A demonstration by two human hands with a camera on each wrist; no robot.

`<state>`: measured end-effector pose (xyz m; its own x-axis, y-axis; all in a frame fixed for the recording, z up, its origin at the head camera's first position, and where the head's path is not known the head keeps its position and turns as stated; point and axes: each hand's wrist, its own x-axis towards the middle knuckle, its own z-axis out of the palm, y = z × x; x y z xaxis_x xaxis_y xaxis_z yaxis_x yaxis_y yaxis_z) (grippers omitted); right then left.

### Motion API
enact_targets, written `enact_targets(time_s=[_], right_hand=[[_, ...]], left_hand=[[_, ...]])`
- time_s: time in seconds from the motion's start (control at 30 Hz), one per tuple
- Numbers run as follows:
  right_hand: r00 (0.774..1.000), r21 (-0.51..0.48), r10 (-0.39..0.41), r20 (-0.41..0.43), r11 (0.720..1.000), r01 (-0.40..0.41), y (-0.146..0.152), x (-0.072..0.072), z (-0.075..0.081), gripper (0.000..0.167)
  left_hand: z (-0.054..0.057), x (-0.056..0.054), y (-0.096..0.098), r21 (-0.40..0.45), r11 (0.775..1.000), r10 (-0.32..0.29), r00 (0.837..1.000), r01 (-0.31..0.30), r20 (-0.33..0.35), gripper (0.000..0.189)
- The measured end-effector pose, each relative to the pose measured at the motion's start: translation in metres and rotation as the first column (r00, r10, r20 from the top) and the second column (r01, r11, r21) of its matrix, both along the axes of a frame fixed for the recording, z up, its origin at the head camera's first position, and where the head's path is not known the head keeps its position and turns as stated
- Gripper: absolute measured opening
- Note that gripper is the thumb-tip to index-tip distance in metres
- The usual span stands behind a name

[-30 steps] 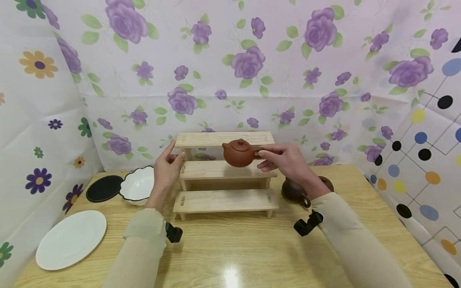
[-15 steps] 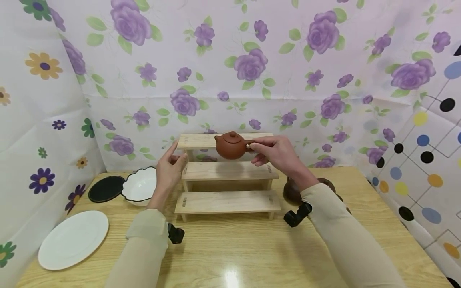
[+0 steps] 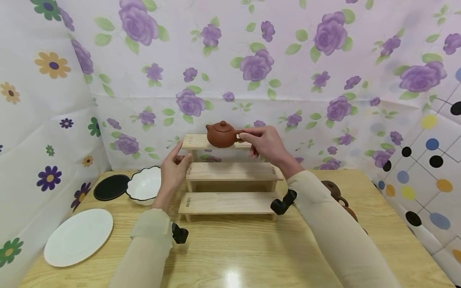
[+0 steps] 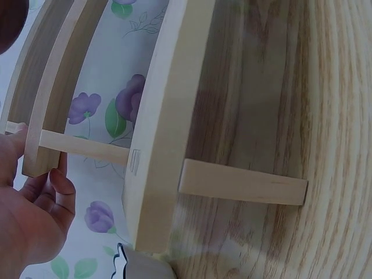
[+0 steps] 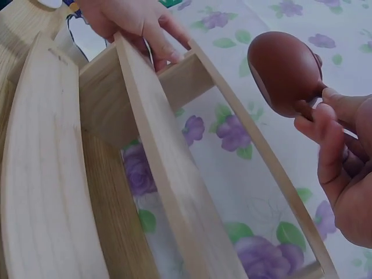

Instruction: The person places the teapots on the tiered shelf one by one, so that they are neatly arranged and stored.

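A reddish-brown clay teapot [image 3: 221, 135] is held up by its handle, pinched between thumb and fingers of my right hand [image 3: 265, 145]. Its spout points left, and in the head view it overlaps the top board of a three-tier wooden shelf rack [image 3: 230, 171]. From the right wrist view the teapot [image 5: 285, 72] appears apart from the top board, with its base tipped toward the camera. My left hand [image 3: 173, 170] grips the left end of the rack near the top tier. In the left wrist view its fingers [image 4: 63, 195] curl around the board's end.
Left of the rack are a white scalloped bowl [image 3: 145, 185], a black oval plate [image 3: 111, 187] and a white plate [image 3: 79, 237]. Dark brown teapots [image 3: 330, 189] stand on the right, partly hidden by my right sleeve. Floral cloth [image 3: 230, 80] hangs behind the table.
My right hand has raised the teapot and carried it left, from in front of the middle tier to the top board's height. My left hand keeps its grip on the rack.
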<state>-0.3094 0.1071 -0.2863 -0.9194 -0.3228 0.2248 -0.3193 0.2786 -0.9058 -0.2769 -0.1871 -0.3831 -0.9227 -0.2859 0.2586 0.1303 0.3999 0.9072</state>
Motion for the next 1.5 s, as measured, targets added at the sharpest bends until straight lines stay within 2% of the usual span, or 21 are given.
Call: enact_targets(time_s=[0.1,0.3,0.57,0.77,1.0,1.23,1.5], right_hand=[[1.0,0.015,-0.001,-0.012,1.0,0.001,-0.01,-0.006,0.003,0.028],[1.0,0.001,-0.004,0.023,1.0,0.004,-0.03,-0.019,0.007,0.026],[0.998,-0.033,0.038,0.048,0.999,-0.037,-0.049,-0.031,0.001,0.026],[0.995,-0.034,0.066,0.076,0.997,-0.064,-0.054,-0.035,-0.004,0.026],[0.992,-0.028,0.095,0.085,0.995,-0.093,-0.061,-0.038,-0.004,0.026],[0.992,0.003,0.092,0.083,0.996,-0.092,-0.071,-0.04,0.0,0.024],[0.993,-0.014,0.091,0.077,0.996,-0.09,-0.08,-0.047,-0.001,0.023]], left_hand=[[0.0,-0.001,0.0,0.001,1.0,0.0,1.0,0.0,-0.001,0.057],[0.0,-0.003,0.001,0.002,1.0,-0.004,1.0,0.004,-0.008,0.057],[-0.001,-0.002,0.001,0.025,0.999,-0.02,1.0,0.02,-0.009,0.057],[-0.004,-0.001,0.002,0.012,0.999,-0.037,0.999,0.037,-0.013,0.056],[-0.002,0.001,0.003,0.027,0.999,-0.042,0.999,0.042,-0.011,0.057],[0.0,0.002,0.003,0.03,0.999,-0.037,0.999,0.038,-0.003,0.058],[-0.001,0.002,-0.001,0.024,0.999,-0.03,0.999,0.03,-0.014,0.058]])
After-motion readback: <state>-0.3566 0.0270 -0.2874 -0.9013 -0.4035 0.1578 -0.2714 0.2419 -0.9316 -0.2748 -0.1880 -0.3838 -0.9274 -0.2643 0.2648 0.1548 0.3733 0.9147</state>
